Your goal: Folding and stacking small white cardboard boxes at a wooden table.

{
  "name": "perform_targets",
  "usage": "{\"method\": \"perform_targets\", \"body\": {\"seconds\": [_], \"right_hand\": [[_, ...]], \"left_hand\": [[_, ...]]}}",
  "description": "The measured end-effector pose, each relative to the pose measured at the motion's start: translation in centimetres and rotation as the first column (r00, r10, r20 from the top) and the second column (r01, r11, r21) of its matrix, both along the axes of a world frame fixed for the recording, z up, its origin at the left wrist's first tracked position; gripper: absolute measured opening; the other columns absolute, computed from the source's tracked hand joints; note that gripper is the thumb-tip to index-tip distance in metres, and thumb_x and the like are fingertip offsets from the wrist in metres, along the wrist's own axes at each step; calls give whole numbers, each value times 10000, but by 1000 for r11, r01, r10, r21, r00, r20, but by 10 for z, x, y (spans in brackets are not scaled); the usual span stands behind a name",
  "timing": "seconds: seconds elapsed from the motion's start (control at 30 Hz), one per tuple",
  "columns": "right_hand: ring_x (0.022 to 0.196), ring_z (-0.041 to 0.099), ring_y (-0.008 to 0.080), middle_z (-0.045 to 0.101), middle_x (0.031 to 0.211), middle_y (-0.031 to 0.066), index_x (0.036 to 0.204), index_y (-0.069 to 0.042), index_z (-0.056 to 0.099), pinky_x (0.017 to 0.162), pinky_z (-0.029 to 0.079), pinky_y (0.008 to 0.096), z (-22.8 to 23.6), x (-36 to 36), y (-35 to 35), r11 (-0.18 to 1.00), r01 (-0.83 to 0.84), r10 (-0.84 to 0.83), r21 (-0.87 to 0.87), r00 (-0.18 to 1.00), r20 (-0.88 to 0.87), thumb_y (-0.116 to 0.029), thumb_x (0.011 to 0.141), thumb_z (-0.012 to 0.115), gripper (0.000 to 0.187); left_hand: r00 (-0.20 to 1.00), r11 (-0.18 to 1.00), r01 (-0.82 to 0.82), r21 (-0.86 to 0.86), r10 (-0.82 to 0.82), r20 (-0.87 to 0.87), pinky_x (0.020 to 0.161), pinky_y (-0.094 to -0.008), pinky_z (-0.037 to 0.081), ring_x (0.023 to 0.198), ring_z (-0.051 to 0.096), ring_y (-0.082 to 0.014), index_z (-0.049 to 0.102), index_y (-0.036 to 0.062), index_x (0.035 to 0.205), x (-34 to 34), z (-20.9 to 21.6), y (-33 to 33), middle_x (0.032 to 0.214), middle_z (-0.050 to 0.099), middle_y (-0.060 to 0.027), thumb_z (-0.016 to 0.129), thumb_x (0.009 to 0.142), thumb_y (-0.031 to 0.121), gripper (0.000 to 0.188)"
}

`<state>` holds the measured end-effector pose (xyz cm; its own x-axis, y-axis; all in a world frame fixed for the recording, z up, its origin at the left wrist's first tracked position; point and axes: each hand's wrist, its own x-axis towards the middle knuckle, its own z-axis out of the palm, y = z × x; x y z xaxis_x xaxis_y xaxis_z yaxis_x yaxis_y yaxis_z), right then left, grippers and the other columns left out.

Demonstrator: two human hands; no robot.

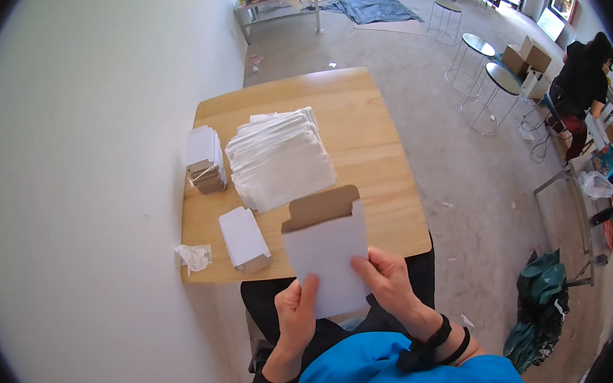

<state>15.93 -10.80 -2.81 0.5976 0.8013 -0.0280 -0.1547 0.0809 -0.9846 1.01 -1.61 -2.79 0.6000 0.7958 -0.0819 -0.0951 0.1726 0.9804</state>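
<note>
A white cardboard box (327,259) with a brown inside is held up over the table's near edge, its top flap raised. My left hand (298,309) grips its lower left side, thumb on the white face. On the right side, my right hand (387,279) holds it the same way, with the fingers hidden behind. A flat white box (243,237) lies on the table to the left, a brown flap at its near end. Beyond it are a stack of folded white boxes (204,149) and a large pile of white paper sleeves (278,157).
The wooden table (367,135) stands beside a white wall. A crumpled clear plastic bag (194,257) lies at its left near corner. Round stools (503,79) stand on the floor to the right, where a person (582,87) works at another table. A dark green bag (542,302) lies below.
</note>
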Motion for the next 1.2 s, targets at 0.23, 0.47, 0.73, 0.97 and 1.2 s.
{"method": "perform_targets", "body": {"seconds": [0.23, 0.47, 0.73, 0.97, 1.2], "right_hand": [[811, 600, 99, 630, 987, 81, 1272, 19, 463, 743, 497, 234, 1, -4, 5, 996, -12, 14, 93, 999, -28, -77, 905, 620, 411], [914, 642, 179, 620, 1150, 153, 1382, 10, 371, 826, 520, 293, 23, 4, 0, 964, 32, -146, 265, 895, 421, 25, 826, 676, 634], [865, 608, 129, 603, 1046, 87, 1197, 1, 502, 762, 509, 243, 31, -2, -12, 945, -77, 10, 318, 978, 208, 70, 867, 598, 350], [823, 611, 122, 625, 949, 83, 1073, 2, 563, 733, 507, 235, 31, 0, -25, 976, -171, 126, 136, 949, 290, 14, 875, 624, 207], [759, 617, 126, 642, 840, 71, 938, 9, 607, 680, 508, 233, 25, -4, -36, 957, -250, 278, -145, 934, 223, -57, 864, 673, 119]], "left_hand": [[998, 961, -9, 276, -10, 68, 837, -294, 492, 995, 597, -166, 255, -17, 1440, 4, 6, 11, 1233, 561, -177, 518, 971, 109, 553], [993, 783, 96, 615, -114, -10, 897, -360, 484, 1065, 590, -235, 220, -38, 1448, -7, 32, 8, 1277, 521, -229, 614, 856, -21, 712], [999, 542, 17, 840, -50, 12, 723, -342, 542, 843, 651, -308, 531, -5, 1163, -12, 45, 14, 1004, 633, -214, 747, 777, 85, 452], [987, 624, 160, 765, -97, -127, 542, -243, 430, 626, 534, -179, 604, 25, 997, -21, 41, 13, 780, 620, -114, 724, 823, 106, 227], [974, 758, 180, 627, -47, -223, 473, -244, 423, 579, 543, -136, 698, 27, 878, -36, 25, 2, 708, 598, -69, 695, 840, 94, 77]]}}
